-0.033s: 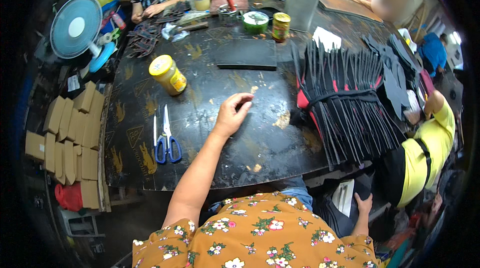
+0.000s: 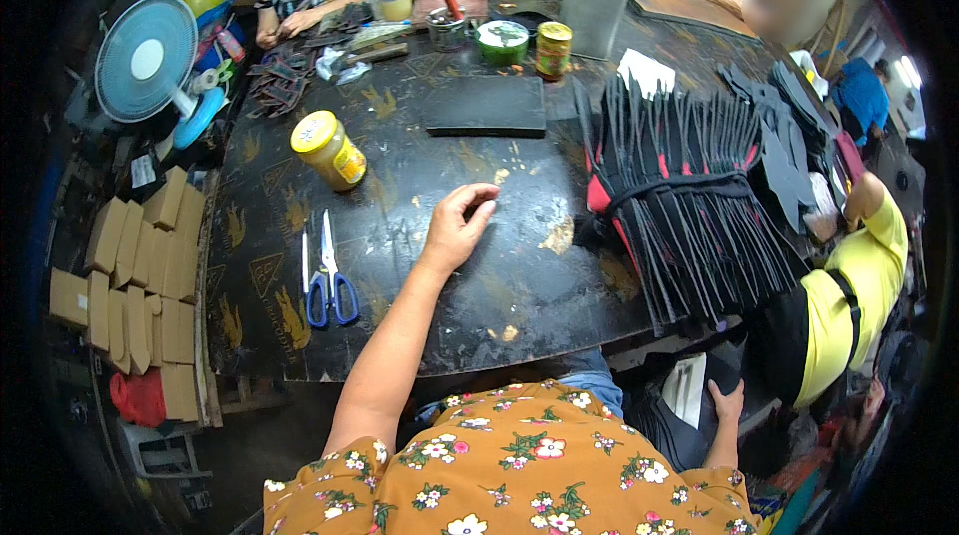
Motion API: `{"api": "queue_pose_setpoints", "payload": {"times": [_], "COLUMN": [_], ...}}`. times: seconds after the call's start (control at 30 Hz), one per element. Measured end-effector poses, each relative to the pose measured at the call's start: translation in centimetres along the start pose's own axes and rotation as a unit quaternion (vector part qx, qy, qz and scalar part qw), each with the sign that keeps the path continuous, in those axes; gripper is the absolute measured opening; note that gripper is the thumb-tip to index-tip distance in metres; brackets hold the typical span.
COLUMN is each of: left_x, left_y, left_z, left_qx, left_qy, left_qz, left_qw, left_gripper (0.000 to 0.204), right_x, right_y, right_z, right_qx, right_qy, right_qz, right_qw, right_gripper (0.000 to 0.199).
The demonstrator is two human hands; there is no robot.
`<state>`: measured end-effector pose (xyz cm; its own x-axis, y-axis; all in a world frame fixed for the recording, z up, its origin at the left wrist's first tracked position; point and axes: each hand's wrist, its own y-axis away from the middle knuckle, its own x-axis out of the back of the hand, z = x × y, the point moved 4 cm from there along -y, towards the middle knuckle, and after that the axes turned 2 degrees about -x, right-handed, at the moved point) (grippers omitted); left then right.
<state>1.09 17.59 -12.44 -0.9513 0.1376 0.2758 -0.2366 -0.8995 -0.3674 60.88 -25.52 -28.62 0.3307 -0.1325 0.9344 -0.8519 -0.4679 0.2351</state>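
My left hand [image 2: 460,227] rests above the dark table with its fingers loosely curved. A gap shows between thumb and fingers, and nothing is in it. To its left lie blue-handled scissors [image 2: 332,280] and a slim white pen-like tool [image 2: 306,260]. A yellow-lidded jar [image 2: 331,152] of yellowish contents stands farther back, tilted-looking in the wide view. Beyond my hand is a flat black block [image 2: 486,106]. Low at the right, beside my lap, my right hand [image 2: 728,402] grips the edge of black flat pieces [image 2: 675,437]. A white strip [image 2: 684,390] lies among them.
A tied bundle of black strips [image 2: 679,195] with red parts covers the table's right side. A metal container [image 2: 594,3] and several tubs stand at the back. Cardboard pieces [image 2: 130,275] and a fan [image 2: 147,59] are left. A person in yellow [image 2: 849,305] stands right; others sit opposite.
The whole view has shifted slightly, so the table's things sit a little farther left. Both hands keep nearly the same pose.
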Motion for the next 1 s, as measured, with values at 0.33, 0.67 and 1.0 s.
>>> {"api": "queue_pose_setpoints", "payload": {"times": [0.33,0.67,1.0], "left_x": [-0.1,0.3,0.2], "left_y": [-0.2,-0.4,-0.4], "left_z": [0.5,0.1,0.0], "left_qx": [-0.008,0.017,0.001], "left_qy": [-0.034,0.037,0.046], "left_qz": [-0.011,-0.013,-0.015], "left_qw": [0.999,0.999,0.999], "left_gripper": [0.021,0.021,0.021], "right_x": [-0.3,-2.1,-2.1], "right_y": [8.6,5.9,5.3], "right_z": [-6.4,-6.1,-7.8], "right_qx": [0.175,0.070,0.081], "right_qy": [-0.004,-0.003,0.033], "right_qz": [0.072,-0.121,-0.123], "right_qw": [0.982,0.990,0.989], "right_gripper": [0.071,0.083,0.059]}}
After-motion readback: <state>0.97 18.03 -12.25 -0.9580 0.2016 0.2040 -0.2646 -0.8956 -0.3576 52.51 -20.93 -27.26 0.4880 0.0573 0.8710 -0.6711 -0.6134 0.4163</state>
